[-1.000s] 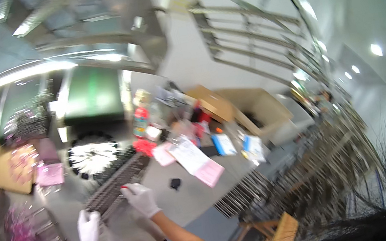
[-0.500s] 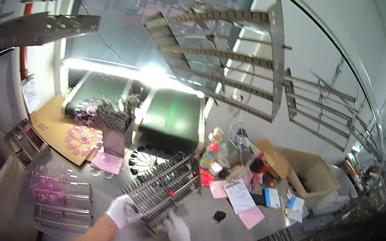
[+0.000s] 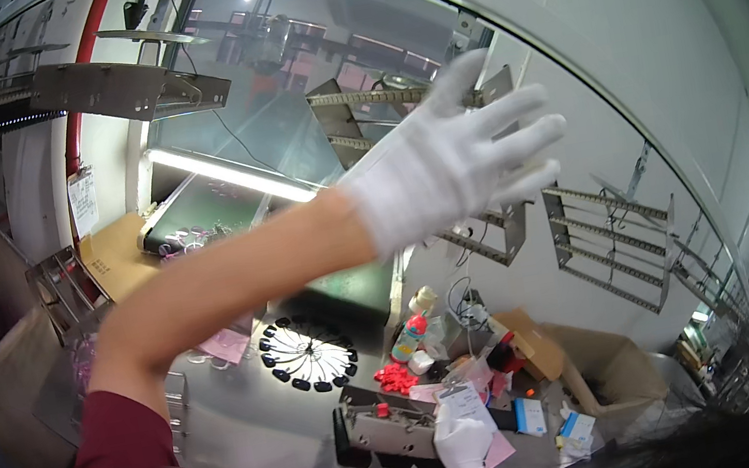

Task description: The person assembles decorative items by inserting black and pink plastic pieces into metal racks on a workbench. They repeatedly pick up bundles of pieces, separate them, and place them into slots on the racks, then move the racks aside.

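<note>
My left hand (image 3: 460, 157), in a white glove, is raised high across the view with its fingers spread and nothing visible in them. It covers part of a metal rack (image 3: 337, 122) hanging on the wall behind it. Low over the table, my right hand (image 3: 464, 437), also gloved in white, grips one end of another slotted metal rack (image 3: 382, 434). That rack is tilted so its metal end plate faces me, and dark pieces show along its edges. My fingertips around it are partly hidden.
On the steel table, black-ended pieces form a ring (image 3: 308, 353) on a bright disc. Red small parts (image 3: 396, 380), a red-capped bottle (image 3: 409, 338), a clipboard sheet (image 3: 462, 404) and blue-white boxes (image 3: 530, 416) lie to the right. A beige bin (image 3: 611, 363) stands farther right. Another rack (image 3: 610, 236) hangs there.
My left hand has let go of the loaded rack and risen up and right, opening. My right hand has moved right with the rack, which has turned end-on. The view has shifted slightly.
</note>
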Demonstrator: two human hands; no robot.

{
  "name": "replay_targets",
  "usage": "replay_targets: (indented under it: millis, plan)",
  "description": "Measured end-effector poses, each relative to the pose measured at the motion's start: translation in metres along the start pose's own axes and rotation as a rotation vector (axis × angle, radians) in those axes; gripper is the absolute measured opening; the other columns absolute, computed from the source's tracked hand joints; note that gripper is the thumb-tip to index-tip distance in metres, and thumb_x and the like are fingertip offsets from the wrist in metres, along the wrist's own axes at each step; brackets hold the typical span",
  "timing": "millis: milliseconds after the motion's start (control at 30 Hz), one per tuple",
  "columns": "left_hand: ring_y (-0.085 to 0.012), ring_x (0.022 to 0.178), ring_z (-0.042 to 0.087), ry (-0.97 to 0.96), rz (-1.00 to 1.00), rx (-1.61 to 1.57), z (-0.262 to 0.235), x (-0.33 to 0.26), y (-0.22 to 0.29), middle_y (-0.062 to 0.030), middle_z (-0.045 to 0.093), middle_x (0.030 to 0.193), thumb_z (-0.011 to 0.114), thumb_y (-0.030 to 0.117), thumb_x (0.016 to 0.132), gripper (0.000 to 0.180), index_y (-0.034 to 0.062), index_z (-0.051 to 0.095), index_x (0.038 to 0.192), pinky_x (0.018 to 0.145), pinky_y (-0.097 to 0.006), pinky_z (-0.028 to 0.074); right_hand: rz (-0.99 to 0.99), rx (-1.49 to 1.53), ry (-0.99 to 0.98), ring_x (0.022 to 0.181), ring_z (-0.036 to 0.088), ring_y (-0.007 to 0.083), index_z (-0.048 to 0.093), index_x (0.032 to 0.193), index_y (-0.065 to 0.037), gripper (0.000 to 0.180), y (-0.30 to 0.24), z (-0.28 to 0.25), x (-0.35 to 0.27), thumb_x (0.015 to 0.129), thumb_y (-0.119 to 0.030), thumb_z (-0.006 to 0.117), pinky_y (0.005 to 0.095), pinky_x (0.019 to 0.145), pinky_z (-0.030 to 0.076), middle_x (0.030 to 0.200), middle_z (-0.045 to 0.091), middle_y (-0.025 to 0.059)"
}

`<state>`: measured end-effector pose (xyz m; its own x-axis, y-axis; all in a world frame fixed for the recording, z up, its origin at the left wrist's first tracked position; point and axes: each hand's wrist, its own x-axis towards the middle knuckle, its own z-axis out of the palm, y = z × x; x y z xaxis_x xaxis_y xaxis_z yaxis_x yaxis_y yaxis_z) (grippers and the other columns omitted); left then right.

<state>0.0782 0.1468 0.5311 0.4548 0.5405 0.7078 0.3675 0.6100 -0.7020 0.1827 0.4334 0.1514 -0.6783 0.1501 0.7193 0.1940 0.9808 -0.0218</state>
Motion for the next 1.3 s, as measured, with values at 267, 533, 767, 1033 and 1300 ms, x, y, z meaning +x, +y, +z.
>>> replay_targets:
  millis: [267, 533, 767, 1033, 1300]
  plan:
    - [-0.0292, 0.089, 0.075, -0.496, -0.014, 0.055, 0.016, 0.073, -0.045, -0.011, 0.072, 0.095, 0.092, 0.029, 0.073, 0.037, 0.0112, 0.073, 0.1, 0.066, -0.045, 0.061, -0.208, 0.039, 0.161, 0.049, 0.061, 0.0344, 0.065, 0.058, -0.009, 0.044, 0.048, -0.021, 0.023, 0.1, -0.022, 0.064, 0.0494, 0.052, 0.045, 0.053, 0.06, 0.0138]
    - [-0.032, 0.083, 0.075, -0.352, -0.1, 0.048, -0.082, -0.005, -0.079, -0.011, 0.071, 0.088, 0.089, 0.034, 0.077, 0.042, 0.0105, 0.068, 0.105, 0.066, -0.047, 0.058, -0.385, -0.102, 0.291, 0.05, 0.056, 0.0303, 0.059, 0.071, -0.014, 0.026, 0.061, -0.041, 0.096, 0.097, -0.016, 0.062, 0.0471, 0.053, 0.042, 0.052, 0.051, 0.0068]
    - [-0.0292, 0.075, 0.071, -0.357, -0.01, -0.035, -0.027, 0.001, -0.099, -0.0059, 0.065, 0.08, 0.088, 0.026, 0.07, 0.036, 0.0156, 0.063, 0.095, 0.065, -0.043, 0.055, -0.424, -0.056, 0.414, 0.052, 0.053, 0.0343, 0.053, 0.058, -0.008, 0.041, 0.024, -0.111, 0.167, 0.097, -0.014, 0.063, 0.048, 0.055, 0.039, 0.054, 0.051, 0.0123]
    - [-0.0304, 0.072, 0.068, -0.15, -0.008, -0.19, -0.009, -0.013, -0.125, -0.0056, 0.063, 0.082, 0.09, 0.03, 0.071, 0.041, 0.0154, 0.062, 0.098, 0.066, -0.044, 0.054, -0.413, -0.124, 0.402, 0.051, 0.049, 0.0321, 0.05, 0.06, -0.01, 0.036, 0.023, -0.135, 0.147, 0.094, -0.008, 0.063, 0.0455, 0.054, 0.038, 0.055, 0.046, 0.0093]
    - [-0.0345, 0.081, 0.07, -0.424, -0.172, -0.557, -0.025, -0.052, -0.134, -0.0122, 0.068, 0.087, 0.096, 0.037, 0.064, 0.062, 0.0072, 0.065, 0.108, 0.073, -0.044, 0.057, -0.344, -0.167, 0.392, 0.052, 0.05, 0.0316, 0.05, 0.064, -0.009, 0.033, 0.022, -0.154, 0.121, 0.096, -0.007, 0.056, 0.0444, 0.055, 0.039, 0.057, 0.049, 0.0103]
